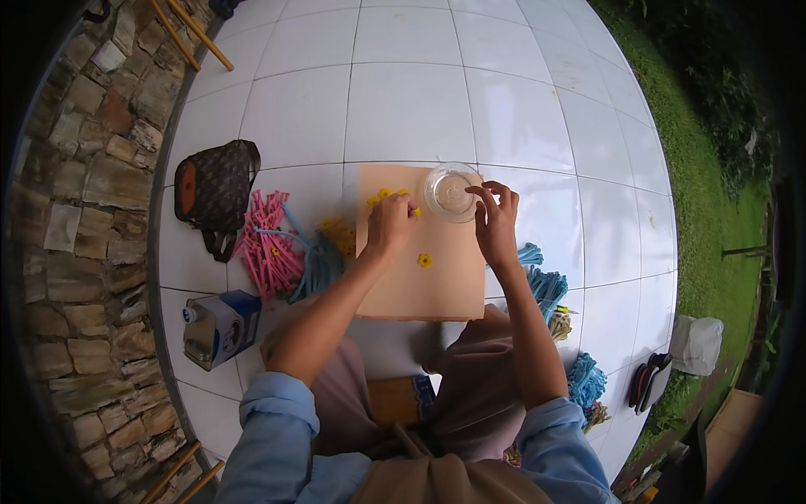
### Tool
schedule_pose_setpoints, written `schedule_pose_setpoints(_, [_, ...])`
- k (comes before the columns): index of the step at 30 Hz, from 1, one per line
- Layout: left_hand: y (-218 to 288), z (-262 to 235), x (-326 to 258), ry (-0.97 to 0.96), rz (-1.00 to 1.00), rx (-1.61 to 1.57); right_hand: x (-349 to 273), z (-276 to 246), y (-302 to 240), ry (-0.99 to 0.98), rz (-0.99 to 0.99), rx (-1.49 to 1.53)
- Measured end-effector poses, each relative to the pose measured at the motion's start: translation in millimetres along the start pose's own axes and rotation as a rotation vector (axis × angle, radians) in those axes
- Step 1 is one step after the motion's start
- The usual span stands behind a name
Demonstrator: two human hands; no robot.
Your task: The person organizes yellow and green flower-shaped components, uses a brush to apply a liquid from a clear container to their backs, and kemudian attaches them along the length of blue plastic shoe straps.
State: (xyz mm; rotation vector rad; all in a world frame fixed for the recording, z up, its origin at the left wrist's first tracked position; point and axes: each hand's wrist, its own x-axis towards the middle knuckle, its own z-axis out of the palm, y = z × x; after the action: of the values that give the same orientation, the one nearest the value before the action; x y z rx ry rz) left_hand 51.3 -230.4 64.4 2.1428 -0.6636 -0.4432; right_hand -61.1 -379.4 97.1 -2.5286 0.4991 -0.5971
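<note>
So I'm watching through the head cam, and everything's laid out around this tan board (403, 294). A few yellow flowers (384, 195) are bunched at its far left, plus one loose flower (425, 260) around its middle. Left hand (391, 225) is over the board's far half, fingers curled, with a bit of yellow right at the tips; can't tell if it's pinching a flower or just touching one. Right hand (495, 217) is at the glass dish (450, 207) on the board's far right corner, fingers bent over the rim; can't tell if they've got anything. Pink stems (270, 248) lie left of the board. My guess: we're at the picking-from-the-dish step, and next calls for a careful fingertip pinch, without nudging the dish.
</note>
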Motion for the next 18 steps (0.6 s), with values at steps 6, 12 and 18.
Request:
schedule_pose_setpoints(6, [-2.6,-2.2,1.1,0.205,0.267,0.626,-14.9,12.2,9.3,-0.122,-0.016,-0.180])
schedule_pose_setpoints(12, [11.8,4.6,-34.8,-0.254,0.256,0.444,-19.7,23.0,7.8,-0.142,-0.124,-0.257])
schedule_pose_setpoints(18, [11.0,12.7,-41.6,-0.301,0.290,0.438,-16.4,24.4,3.8,-0.147,-0.153,-0.327])
